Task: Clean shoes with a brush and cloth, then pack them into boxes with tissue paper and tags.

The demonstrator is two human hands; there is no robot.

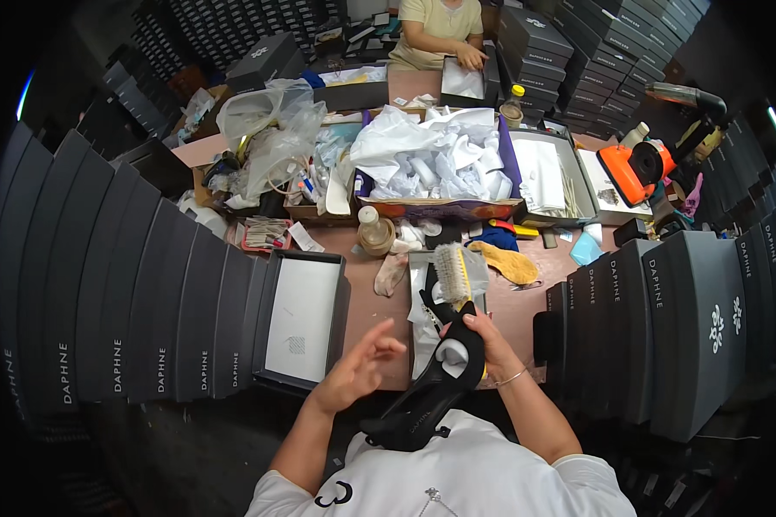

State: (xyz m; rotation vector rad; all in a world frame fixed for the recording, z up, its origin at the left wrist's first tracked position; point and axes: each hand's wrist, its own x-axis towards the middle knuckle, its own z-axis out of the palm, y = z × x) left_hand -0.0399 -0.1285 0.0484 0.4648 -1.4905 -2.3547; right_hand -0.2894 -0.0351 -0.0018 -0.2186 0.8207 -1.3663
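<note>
My right hand (490,343) is closed on a black shoe (470,349), with a wad of white paper (451,353) showing in its opening. Its lower part slants toward my lap, near a black item (409,431) against my shirt. Just beyond the shoe is a brush (451,274) with pale bristles and a yellow edge; whether my right hand also touches it is hidden. My left hand (362,366) is raised to the left of the shoe, empty, its fingers apart. Under the shoe and brush lies a shallow grey box (424,358) lined with white paper.
An open shoebox (300,314) stands left, beside rows of dark shoeboxes (138,302); more shoeboxes (698,319) stand right. Beyond are a carton of crumpled paper (435,159), a bottle (375,231), a yellow cloth (504,261) and an orange device (636,171). Another person (440,34) works opposite.
</note>
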